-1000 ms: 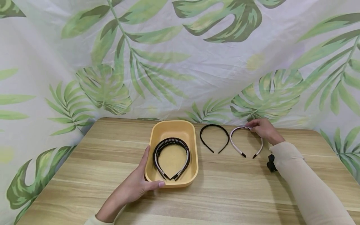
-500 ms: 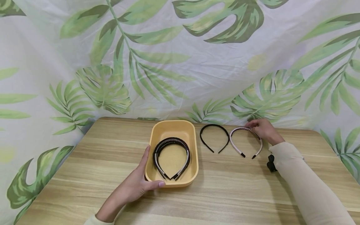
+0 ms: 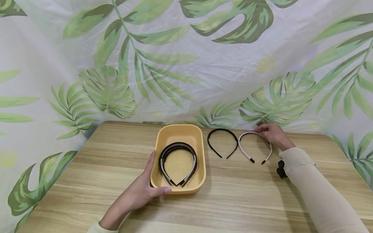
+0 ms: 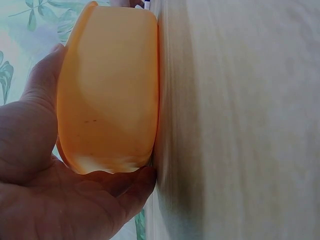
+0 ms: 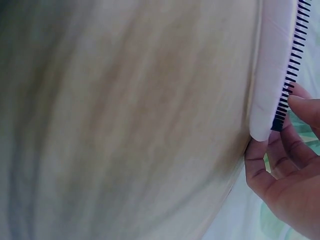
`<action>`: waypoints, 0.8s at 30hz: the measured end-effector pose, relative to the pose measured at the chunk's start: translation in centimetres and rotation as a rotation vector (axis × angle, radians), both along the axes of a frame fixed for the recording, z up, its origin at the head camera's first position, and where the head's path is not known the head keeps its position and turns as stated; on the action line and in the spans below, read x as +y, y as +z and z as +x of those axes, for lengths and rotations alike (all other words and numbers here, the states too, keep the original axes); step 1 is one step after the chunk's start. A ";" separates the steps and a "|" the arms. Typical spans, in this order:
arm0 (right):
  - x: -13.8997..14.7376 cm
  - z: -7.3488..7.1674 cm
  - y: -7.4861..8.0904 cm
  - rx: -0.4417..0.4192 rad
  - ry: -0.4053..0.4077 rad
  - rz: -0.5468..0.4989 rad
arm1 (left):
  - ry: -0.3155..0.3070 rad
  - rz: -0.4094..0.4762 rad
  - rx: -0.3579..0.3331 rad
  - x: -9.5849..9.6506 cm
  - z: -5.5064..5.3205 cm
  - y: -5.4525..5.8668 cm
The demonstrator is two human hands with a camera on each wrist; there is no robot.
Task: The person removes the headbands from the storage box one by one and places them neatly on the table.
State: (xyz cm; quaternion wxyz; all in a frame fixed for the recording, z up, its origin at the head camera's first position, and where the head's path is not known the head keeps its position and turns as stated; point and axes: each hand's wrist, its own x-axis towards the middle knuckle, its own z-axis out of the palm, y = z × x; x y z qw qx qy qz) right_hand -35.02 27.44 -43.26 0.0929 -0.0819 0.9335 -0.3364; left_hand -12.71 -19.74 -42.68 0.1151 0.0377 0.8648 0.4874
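My left hand point(image 3: 139, 191) grips the near left corner of a yellow plastic container point(image 3: 203, 152), thumb along its near side. In the left wrist view that hand wraps one end of the container point(image 4: 110, 85), which stands on the table. Inside lie several nested headbands point(image 3: 178, 146), black and light-coloured, with small teeth. On the right, my right hand point(image 3: 275, 136) pinches the top right of a pale pink headband point(image 3: 247, 156) with black teeth. In the right wrist view the thumb and fingers hold this headband point(image 5: 274, 70) at the table surface; its ends are out of that view.
A plain black headband point(image 3: 222, 130) lies between the container and the pink one. Its ends point toward me. The wood-grain table point(image 3: 227, 200) meets a leaf-print cloth point(image 3: 163, 81) at the back. A small black object point(image 3: 281, 169) sits by the right sleeve.
The pink headband has shifted very slightly left between the first frame and now, with my right hand still on it. My left hand and the container have not visibly moved.
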 end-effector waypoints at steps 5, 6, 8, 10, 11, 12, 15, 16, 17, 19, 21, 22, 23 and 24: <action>-0.2 0.1 0.1 0.012 0.003 0.004 | 0.004 -0.006 -0.003 0.0 0.0 -0.1; -0.1 0.1 0.1 0.016 0.004 0.006 | 0.004 -0.007 -0.002 0.0 0.0 -0.1; -0.1 0.1 0.0 0.017 0.002 0.006 | 0.005 -0.007 -0.001 0.0 0.0 -0.2; -0.1 0.1 0.0 0.014 0.001 0.010 | 0.005 -0.005 0.000 0.0 0.0 -0.3; -0.1 0.1 0.0 0.013 -0.001 0.012 | 0.006 -0.004 0.000 0.0 0.0 -0.3; 0.0 0.2 0.1 0.011 -0.001 0.013 | 0.006 -0.001 -0.001 0.0 0.0 -0.3; 0.0 0.3 0.2 0.009 0.003 0.012 | 0.006 -0.005 0.002 0.1 0.0 -0.2; 0.1 0.3 0.2 0.014 0.009 0.012 | 0.006 -0.005 0.002 0.1 0.0 -0.2; 0.1 0.4 0.3 0.017 0.013 0.014 | 0.005 -0.007 0.003 0.1 0.0 -0.2; 0.1 0.5 0.4 0.024 0.023 0.017 | 0.003 -0.010 0.003 0.1 0.0 -0.2; 0.1 0.7 0.5 0.019 0.027 0.016 | 0.003 -0.014 0.000 0.1 0.0 -0.1; 0.1 0.8 0.6 0.020 0.030 0.020 | 0.006 -0.014 -0.003 0.1 0.0 -0.1; 0.1 1.0 0.7 0.013 0.032 0.021 | 0.005 -0.017 0.000 0.0 0.0 0.0; 0.0 1.1 0.7 0.010 0.037 0.017 | 0.007 -0.017 -0.002 0.0 0.0 0.0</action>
